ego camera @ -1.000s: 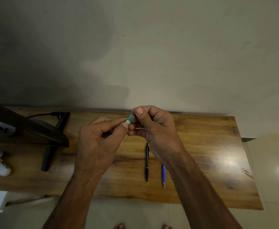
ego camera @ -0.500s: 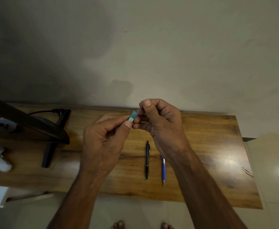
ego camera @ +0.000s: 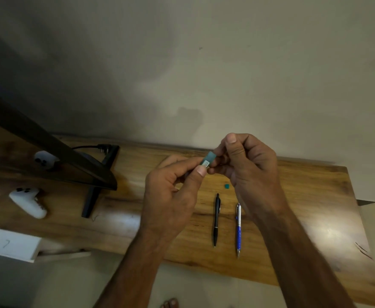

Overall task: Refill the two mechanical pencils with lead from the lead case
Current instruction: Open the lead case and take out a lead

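Lead case, a small teal tube with a pale label, is held in the air above the surface, tilted with its upper end to the right; the left hand pinches its lower end between thumb and forefinger, the other fingers curled in behind; the right hand has its fingers curled tight round the case's upper end, thumb on top; whether they hold anything besides the case is too small to tell. Both bare forearms rise from the bottom edge.

Under the hands, on the wooden surface, a small teal piece lies just beside the heel of the right hand, apart from the case; nearer the person the black pencil and the blue pencil lie side by side, near but not touching, tips toward the person, neither in a hand.

Further left a dark monitor leans over the surface on a black stand; a black cable runs to the back of the stand; a white controller lies left of the stand. A white box sits at the lower left, below the surface's near edge; toes show on the pale floor at the bottom; a plain wall fills the upper half.
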